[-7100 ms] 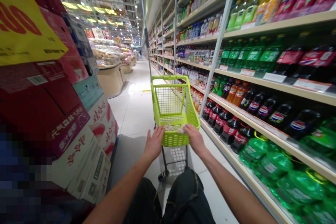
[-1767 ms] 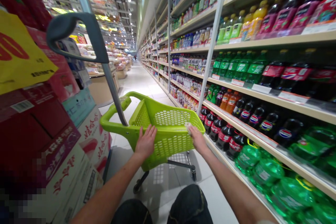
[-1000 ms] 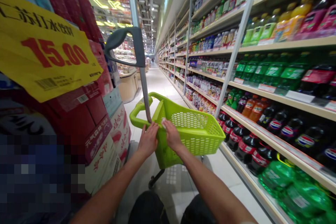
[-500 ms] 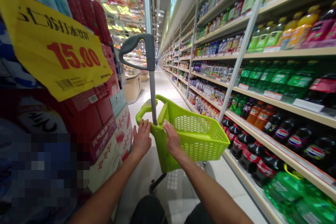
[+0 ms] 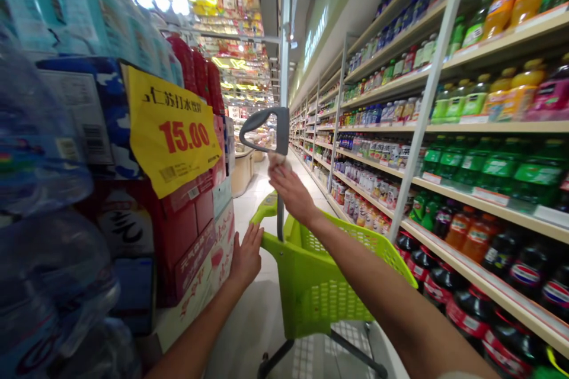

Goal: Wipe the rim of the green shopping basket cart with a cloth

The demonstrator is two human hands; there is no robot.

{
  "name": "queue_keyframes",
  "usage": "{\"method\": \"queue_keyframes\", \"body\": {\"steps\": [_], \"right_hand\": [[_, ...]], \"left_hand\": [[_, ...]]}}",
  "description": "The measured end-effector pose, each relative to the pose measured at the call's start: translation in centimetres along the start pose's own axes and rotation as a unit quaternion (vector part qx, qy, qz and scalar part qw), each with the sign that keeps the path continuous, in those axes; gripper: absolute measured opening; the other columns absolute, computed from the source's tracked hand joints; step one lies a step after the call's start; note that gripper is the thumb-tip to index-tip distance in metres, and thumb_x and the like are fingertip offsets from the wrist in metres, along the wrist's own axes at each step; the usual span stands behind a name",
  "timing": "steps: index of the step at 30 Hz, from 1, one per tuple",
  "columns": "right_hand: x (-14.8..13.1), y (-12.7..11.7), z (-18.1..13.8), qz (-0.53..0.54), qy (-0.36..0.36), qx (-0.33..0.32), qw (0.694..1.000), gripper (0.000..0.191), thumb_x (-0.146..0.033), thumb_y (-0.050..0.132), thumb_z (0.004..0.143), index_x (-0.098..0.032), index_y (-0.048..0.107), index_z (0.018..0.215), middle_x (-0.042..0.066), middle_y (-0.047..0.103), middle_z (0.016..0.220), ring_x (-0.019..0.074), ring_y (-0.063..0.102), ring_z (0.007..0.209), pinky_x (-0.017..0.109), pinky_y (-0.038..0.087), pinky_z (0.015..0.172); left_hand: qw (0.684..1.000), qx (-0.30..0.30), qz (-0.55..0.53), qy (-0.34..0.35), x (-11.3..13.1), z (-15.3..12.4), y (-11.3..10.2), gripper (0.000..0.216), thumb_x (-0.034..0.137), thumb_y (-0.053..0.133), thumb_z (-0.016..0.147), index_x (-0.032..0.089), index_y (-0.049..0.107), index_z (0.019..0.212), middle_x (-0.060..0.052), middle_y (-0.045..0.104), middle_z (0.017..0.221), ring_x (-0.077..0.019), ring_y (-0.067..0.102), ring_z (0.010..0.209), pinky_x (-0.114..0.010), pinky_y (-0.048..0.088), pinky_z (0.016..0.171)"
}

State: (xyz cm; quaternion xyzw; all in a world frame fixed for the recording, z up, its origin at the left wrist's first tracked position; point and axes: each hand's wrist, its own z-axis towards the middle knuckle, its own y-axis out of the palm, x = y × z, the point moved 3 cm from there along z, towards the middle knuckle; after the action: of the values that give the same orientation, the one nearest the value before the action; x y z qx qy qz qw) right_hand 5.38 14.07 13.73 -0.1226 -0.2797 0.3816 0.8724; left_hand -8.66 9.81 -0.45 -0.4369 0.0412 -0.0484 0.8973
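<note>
In the head view a lime-green shopping cart (image 5: 326, 284) stands in front of me, its perforated basket to the right. A metal pole (image 5: 285, 65) rises from it and carries a grey loop handle (image 5: 283, 130). My right hand (image 5: 291, 189) is closed on a crumpled white wipe (image 5: 279, 163), pressed against the pole just under the grey loop. My left hand (image 5: 246, 254) lies with fingers stretched out on the cart's green push handle (image 5: 265, 208), thumb apart.
Shelves of drink bottles (image 5: 493, 163) line the right side. Close on the left are stacked drink boxes (image 5: 186, 243), wrapped bottles (image 5: 57, 284) and a yellow price sign (image 5: 178, 136). The tiled aisle (image 5: 253, 186) runs ahead; cart wheels (image 5: 265, 361) show below.
My right hand has moved up from the basket's rim to the pole with the wipe. My left hand stays at the green handle. The view has tilted upward and turned left.
</note>
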Motion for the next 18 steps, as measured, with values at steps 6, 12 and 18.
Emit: {"method": "queue_keyframes", "body": {"steps": [6, 12, 18], "right_hand": [[-5.4, 2.0, -9.2, 0.011, -0.117, -0.115, 0.986, 0.027, -0.014, 0.038, 0.087, -0.017, 0.06, 0.104, 0.004, 0.059, 0.116, 0.0165, 0.035, 0.125, 0.035, 0.028, 0.106], [-1.0, 0.3, -1.2, 0.01, 0.062, -0.048, 0.997, 0.035, -0.013, 0.032, 0.089, -0.016, 0.049, 0.12, 0.007, 0.045, 0.132, 0.0174, 0.019, 0.133, 0.042, 0.021, 0.109], [-9.1, 4.1, -14.5, 0.057, 0.039, -0.138, 0.988, 0.028, -0.017, 0.037, 0.09, -0.018, 0.059, 0.106, 0.006, 0.056, 0.12, 0.018, 0.038, 0.124, 0.041, 0.033, 0.103]], "left_hand": [[1.0, -0.022, -0.005, 0.002, 0.1, 0.2, 0.1, 0.068, 0.003, 0.037, 0.06, 0.01, 0.041, 0.127, -0.01, 0.034, 0.139, -0.0218, 0.026, 0.131, -0.05, 0.02, 0.104], [1.0, -0.004, 0.006, 0.012, -0.2, 0.2, 0.7, 0.07, 0.002, 0.036, 0.061, 0.014, 0.037, 0.13, -0.008, 0.032, 0.14, -0.0217, 0.024, 0.131, -0.052, 0.013, 0.106], [1.0, 0.005, 0.002, 0.022, -0.3, -0.1, 1.2, 0.069, 0.003, 0.035, 0.063, 0.013, 0.035, 0.131, -0.008, 0.029, 0.142, -0.0211, 0.021, 0.132, -0.052, 0.01, 0.106]]}}
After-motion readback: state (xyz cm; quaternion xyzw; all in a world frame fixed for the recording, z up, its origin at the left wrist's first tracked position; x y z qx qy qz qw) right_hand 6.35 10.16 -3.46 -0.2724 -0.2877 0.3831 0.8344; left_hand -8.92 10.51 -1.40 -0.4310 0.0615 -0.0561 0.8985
